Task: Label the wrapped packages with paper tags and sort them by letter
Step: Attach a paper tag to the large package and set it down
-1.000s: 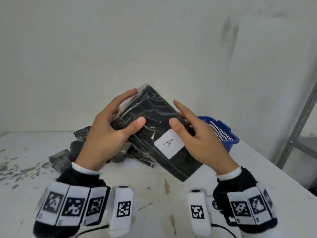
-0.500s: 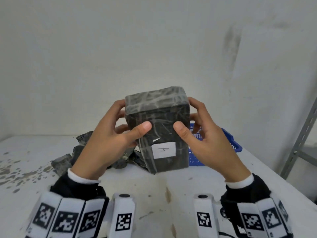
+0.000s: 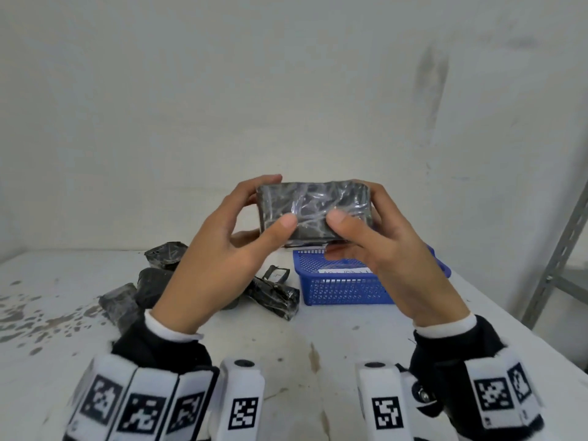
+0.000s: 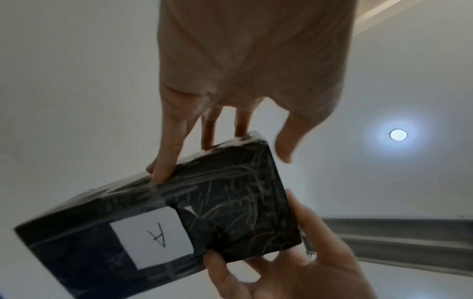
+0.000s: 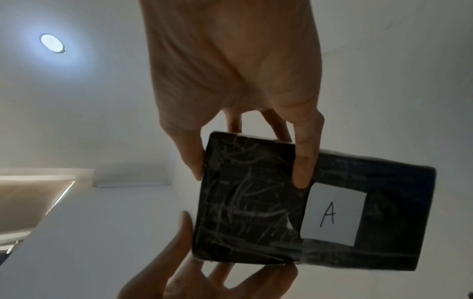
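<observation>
Hands, left hand (image 3: 222, 259) and right hand (image 3: 391, 259), pinching wrapped package (image 3: 313, 211) edges, held above blue basket (image 3: 343, 291).

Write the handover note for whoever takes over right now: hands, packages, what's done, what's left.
Left hand and right hand both grip one black wrapped package, held up above the blue basket.
Its paper tag reads A and faces down, seen only by the wrist cameras.
Done: this package is labelled.
Left: place it with the A group; several wrapped packages lie on the white table, most showing no readable tag.
</observation>
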